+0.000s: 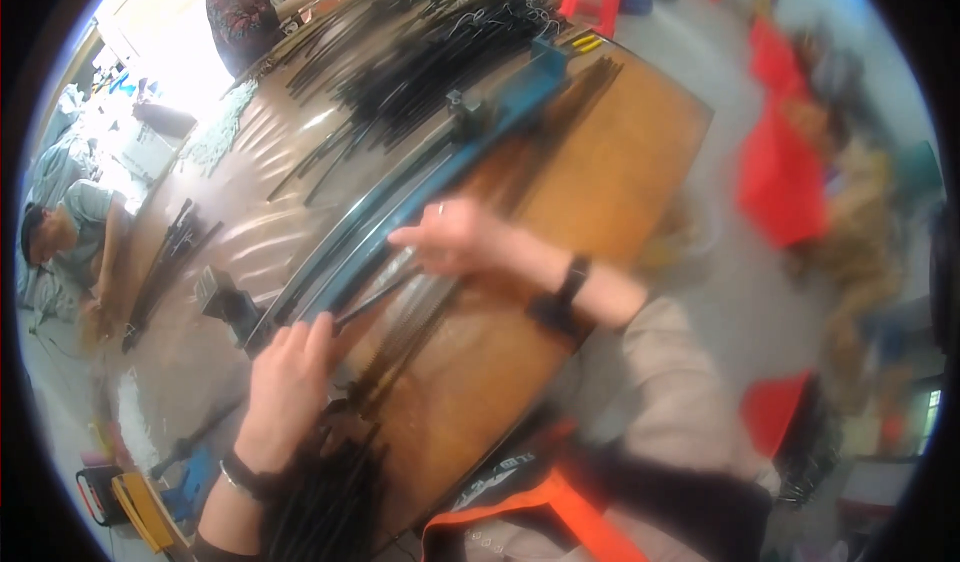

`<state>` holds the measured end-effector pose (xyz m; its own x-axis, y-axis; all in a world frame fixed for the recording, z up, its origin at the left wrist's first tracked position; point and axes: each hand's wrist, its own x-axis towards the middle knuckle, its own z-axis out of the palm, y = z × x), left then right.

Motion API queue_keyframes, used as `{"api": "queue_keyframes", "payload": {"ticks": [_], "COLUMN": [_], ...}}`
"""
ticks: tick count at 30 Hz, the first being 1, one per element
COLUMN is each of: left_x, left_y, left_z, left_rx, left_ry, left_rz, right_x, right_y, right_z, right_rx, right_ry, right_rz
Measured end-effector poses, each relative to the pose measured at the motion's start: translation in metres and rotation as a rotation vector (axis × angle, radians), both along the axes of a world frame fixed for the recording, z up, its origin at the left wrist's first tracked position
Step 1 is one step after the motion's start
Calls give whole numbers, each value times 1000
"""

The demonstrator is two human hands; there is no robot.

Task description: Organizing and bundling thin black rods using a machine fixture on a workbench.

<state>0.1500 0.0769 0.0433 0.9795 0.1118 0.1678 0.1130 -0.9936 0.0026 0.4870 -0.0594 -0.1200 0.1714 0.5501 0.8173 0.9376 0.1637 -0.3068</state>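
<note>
A thin dark rod [376, 298] slants between my two hands, over the near side of a long blue metal rail fixture [385, 224]. My left hand [290, 382] is closed round the rod's lower left end, close to the fixture's near end. Farther up and to the right, my right hand [458, 238] is curled over the rod's other end, its index finger reaching toward the blue rail. Its remaining fingers are folded and partly hidden, and motion blurs them a little. Several long, thin dark strips [400, 347] lie on the table beneath the rod.
Bundles of black strips [440, 57] cover the far table; another black bundle [325, 497] hangs near my left forearm. A clamp-like block [228, 302] stands at the fixture's near end. People [70, 227] sit across the table. A red stool [592, 0] stands beyond the far edge.
</note>
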Motion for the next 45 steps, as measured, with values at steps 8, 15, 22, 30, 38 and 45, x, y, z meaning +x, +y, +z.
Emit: {"api": "queue_keyframes", "payload": {"ticks": [8, 15, 22, 30, 38, 45], "left_x": [-15, -57, -111, -136, -147, -235], "left_y": [-5, 1, 6, -11, -6, 45], "left_z": [6, 21, 23, 27, 19, 59], "left_rx": [11, 126, 113, 70, 57, 111], "left_ry": [21, -96, -117, -119, -201, -324], "left_rz": [44, 135, 287, 286, 258, 774], "right_x": [-87, -126, -138, -188, -182, -127], "right_y": [6, 2, 10, 32, 33, 50], "right_z": [59, 57, 55, 72, 52, 30], "right_rx": [-70, -223, -504, 135, -56, -155], "right_ry": [58, 133, 801, 172, -208, 63], "right_rz": [108, 326, 489, 418, 192, 195]}}
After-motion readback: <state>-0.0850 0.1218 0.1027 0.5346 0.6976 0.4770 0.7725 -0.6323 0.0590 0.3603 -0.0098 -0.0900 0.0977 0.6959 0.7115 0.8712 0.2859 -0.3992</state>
